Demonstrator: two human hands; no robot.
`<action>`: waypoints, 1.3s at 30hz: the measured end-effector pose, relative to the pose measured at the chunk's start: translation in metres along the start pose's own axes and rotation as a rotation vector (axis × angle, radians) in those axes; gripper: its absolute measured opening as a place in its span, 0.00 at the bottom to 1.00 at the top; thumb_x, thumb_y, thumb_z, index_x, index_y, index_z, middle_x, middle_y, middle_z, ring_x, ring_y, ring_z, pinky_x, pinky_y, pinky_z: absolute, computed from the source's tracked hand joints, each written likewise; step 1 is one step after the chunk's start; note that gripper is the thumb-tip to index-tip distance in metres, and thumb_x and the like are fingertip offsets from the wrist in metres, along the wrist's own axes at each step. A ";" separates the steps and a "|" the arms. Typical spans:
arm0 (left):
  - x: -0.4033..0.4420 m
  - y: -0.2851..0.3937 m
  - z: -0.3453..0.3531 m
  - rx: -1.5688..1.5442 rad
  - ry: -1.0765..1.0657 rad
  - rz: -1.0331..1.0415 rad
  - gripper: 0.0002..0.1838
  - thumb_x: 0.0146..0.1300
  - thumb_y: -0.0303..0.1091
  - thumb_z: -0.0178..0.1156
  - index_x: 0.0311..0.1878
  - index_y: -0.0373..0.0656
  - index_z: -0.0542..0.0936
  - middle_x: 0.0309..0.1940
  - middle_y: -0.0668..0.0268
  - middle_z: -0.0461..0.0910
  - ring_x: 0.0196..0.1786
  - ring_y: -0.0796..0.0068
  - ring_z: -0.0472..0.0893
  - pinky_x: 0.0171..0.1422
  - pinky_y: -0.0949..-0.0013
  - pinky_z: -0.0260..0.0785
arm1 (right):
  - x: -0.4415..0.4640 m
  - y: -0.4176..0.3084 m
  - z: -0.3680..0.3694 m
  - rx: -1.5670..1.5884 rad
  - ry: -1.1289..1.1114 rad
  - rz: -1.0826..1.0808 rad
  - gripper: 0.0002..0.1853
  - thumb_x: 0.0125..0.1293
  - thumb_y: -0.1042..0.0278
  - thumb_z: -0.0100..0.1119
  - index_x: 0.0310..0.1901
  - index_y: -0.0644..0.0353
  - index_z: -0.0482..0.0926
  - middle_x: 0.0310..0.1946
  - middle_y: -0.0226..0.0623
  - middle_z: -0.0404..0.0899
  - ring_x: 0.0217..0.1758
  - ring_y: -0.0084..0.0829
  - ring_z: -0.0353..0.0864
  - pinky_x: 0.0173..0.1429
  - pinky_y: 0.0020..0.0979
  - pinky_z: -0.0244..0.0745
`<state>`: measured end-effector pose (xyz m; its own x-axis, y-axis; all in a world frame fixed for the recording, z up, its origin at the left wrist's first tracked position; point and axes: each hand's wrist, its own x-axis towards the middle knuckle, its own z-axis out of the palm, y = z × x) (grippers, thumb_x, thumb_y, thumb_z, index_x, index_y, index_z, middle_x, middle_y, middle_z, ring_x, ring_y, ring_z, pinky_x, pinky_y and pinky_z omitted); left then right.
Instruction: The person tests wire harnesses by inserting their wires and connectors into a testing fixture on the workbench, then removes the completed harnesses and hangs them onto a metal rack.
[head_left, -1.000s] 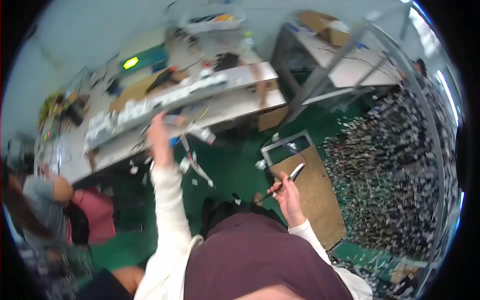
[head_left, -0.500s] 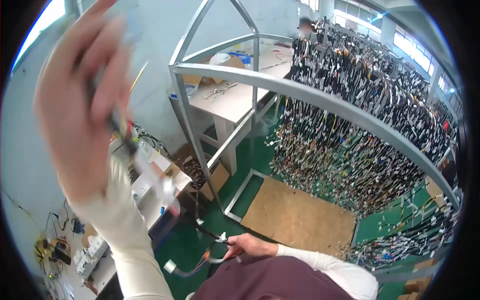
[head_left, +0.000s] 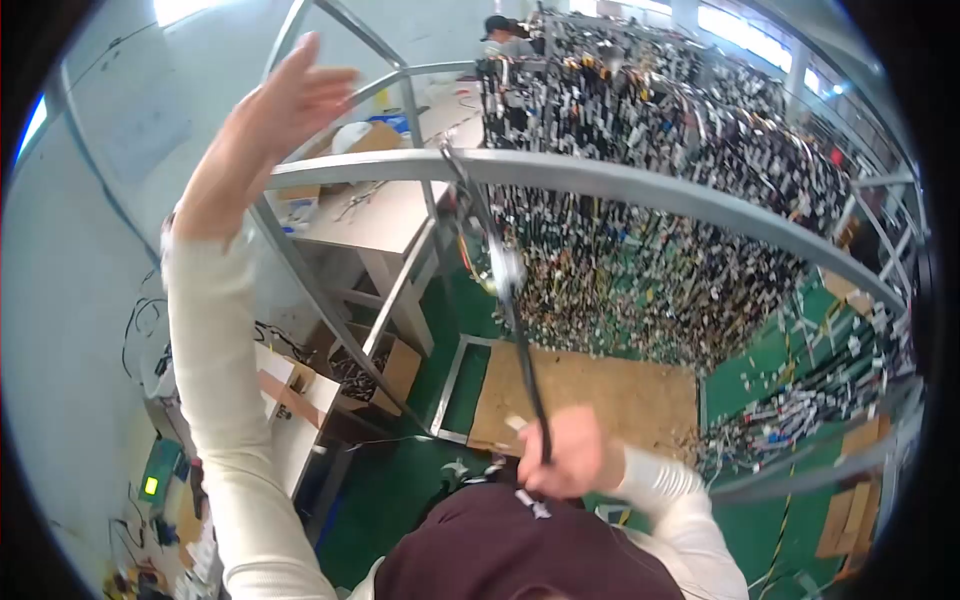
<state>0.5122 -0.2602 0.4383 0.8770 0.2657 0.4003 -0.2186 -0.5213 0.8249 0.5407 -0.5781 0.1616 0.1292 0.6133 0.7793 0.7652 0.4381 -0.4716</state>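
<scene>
Watching from afar, I see the right hand [head_left: 572, 455] clamped around a black cable [head_left: 527, 360] | cable slants up from that fist to the metal rail [head_left: 620, 180] | left hand [head_left: 280, 112] raised at upper left, fingers apart.

Left hand [head_left: 276, 115] high, right hand [head_left: 570, 455] low

The left arm [head_left: 218, 370] stretches up and forward, the hand tipped inward with fingers [head_left: 328, 85] extended. The right arm [head_left: 680, 500] bends before the torso [head_left: 520, 550], its hand curled into a fist-like grip.
</scene>
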 end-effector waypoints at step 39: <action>-0.123 -0.176 0.255 -0.510 -0.785 -0.155 0.19 0.78 0.38 0.52 0.63 0.34 0.75 0.45 0.66 0.80 0.46 0.78 0.79 0.53 0.71 0.74 | -0.174 -0.067 -0.519 -2.631 1.412 0.528 0.11 0.68 0.63 0.54 0.39 0.53 0.87 0.34 0.36 0.85 0.43 0.37 0.85 0.44 0.49 0.74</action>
<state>0.5523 -0.4080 0.1419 0.9085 -0.4159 0.0414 -0.0729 -0.0599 0.9955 0.7948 -1.0555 0.2715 -0.3143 -0.2648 0.9116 -0.5789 -0.7076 -0.4051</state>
